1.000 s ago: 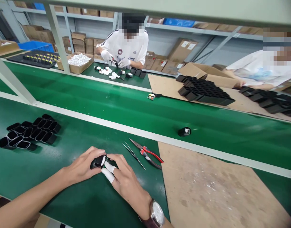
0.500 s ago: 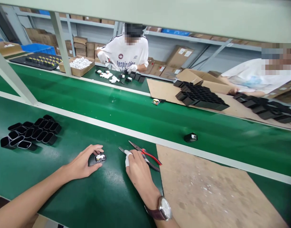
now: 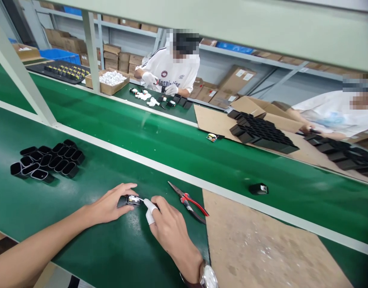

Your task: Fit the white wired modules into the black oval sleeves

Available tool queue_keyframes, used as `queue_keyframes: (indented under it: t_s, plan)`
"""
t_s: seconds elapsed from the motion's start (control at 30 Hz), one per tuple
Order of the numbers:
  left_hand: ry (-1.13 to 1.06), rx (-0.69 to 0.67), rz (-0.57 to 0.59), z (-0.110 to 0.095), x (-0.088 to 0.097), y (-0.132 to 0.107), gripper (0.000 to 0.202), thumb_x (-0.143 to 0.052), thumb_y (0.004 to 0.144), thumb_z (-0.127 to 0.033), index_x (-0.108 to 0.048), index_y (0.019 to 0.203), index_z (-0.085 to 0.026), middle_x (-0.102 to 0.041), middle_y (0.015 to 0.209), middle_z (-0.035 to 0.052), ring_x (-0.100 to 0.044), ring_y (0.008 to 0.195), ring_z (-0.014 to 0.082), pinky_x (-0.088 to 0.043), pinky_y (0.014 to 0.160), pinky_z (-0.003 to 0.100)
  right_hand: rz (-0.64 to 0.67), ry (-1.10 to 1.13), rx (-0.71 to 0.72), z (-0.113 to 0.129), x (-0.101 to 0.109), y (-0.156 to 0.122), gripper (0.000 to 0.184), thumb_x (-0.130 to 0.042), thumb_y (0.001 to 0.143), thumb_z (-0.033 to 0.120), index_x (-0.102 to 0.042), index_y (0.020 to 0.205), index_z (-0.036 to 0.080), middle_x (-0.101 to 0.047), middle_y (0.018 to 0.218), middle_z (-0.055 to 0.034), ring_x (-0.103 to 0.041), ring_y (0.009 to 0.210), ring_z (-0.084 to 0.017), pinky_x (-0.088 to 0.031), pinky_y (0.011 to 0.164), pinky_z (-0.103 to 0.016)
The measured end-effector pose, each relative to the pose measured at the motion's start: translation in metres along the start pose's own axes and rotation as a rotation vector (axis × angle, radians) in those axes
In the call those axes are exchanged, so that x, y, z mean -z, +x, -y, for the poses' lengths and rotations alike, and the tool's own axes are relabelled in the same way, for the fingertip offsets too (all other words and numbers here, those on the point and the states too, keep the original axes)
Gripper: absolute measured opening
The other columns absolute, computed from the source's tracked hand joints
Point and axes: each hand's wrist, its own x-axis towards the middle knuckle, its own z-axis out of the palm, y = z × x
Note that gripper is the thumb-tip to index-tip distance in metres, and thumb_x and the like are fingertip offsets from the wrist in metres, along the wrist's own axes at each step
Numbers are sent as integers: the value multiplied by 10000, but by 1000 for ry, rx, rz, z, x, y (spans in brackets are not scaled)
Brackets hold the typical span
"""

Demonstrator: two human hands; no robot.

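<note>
A small black oval housing [image 3: 123,201], with a circuit board and white parts [image 3: 133,200] showing at its open end, lies on the green bench. Around it curve the fingers and thumb of my left hand [image 3: 113,203], gripping its sides. Pinched in my right hand [image 3: 168,224], which wears white finger covers, are slim metal tweezers [image 3: 141,199]; their tips reach the board's edge, and the rest is hidden by my fingers. Red-and-black needle-nose pliers [image 3: 188,202] rest just beyond my right hand.
Several hollow black housings [image 3: 47,162] stand at the left. A cardboard sheet [image 3: 262,236] covers the bench at right. On the green belt [image 3: 171,148] lie another filled housing [image 3: 258,189] and a small board [image 3: 212,137]. Two people work across the belt. A slanted post [image 3: 24,76] rises at left.
My right hand has moved left from beside the pliers, bringing the tweezers to the board. My left hand has closed on the housing. The view has shifted slightly.
</note>
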Motion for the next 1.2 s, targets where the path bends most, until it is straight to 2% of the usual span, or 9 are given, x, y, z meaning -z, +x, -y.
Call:
queue_keyframes:
  t_s: [0.27, 0.5, 0.8, 0.97, 1.07, 1.2]
  plan:
    - [-32, 9, 14, -2, 2, 0, 644, -664, 983, -246, -348, 1539, -324, -711, 1369, 20, -628, 1326, 233, -483, 1133, 421, 22, 19, 25, 2, -2, 8, 279, -454, 915, -4, -661, 1024, 148, -616, 976, -85, -540, 720, -192, -423, 586, -320]
    - [-34, 7, 29, 0, 2, -1, 640, -652, 996, -268, -332, 1547, -317, -706, 1370, 29, -615, 1337, 246, -473, 1138, 429, 10, 18, 22, -3, 6, 6, 234, -457, 913, 3, -623, 875, 164, -610, 995, -93, -526, 710, -173, -394, 592, -315]
    - [-39, 9, 40, 1, 2, 0, 640, -663, 992, -287, -354, 1551, -315, -704, 1378, 36, -621, 1331, 250, -473, 1139, 428, 30, 65, 28, -1, -1, 8, 230, -476, 922, 6, -656, 965, 143, -610, 1010, -92, -542, 714, -172, -410, 594, -311]
    - [-45, 5, 43, 0, 2, -1, 644, -653, 993, -276, -338, 1554, -323, -700, 1388, 44, -614, 1343, 268, -472, 1134, 465, 54, 78, 35, -2, 1, 13, 238, -471, 946, 35, -664, 1006, 159, -616, 997, -83, -550, 733, -175, -441, 618, -310]
    - [-41, -3, 40, 1, 1, -1, 627, -650, 996, -273, -340, 1539, -323, -702, 1383, 42, -616, 1341, 264, -475, 1131, 464, 66, 48, 54, -2, 6, 14, 249, -458, 930, 24, -658, 975, 166, -615, 985, -82, -547, 749, -183, -449, 621, -322]
    - [-38, -16, 27, 4, 0, -1, 605, -652, 1004, -285, -338, 1521, -300, -706, 1374, 54, -631, 1321, 252, -485, 1128, 444, 122, -96, 149, 5, 13, 17, 267, -460, 857, -13, -608, 785, 197, -626, 947, -92, -547, 784, -220, -426, 597, -363]
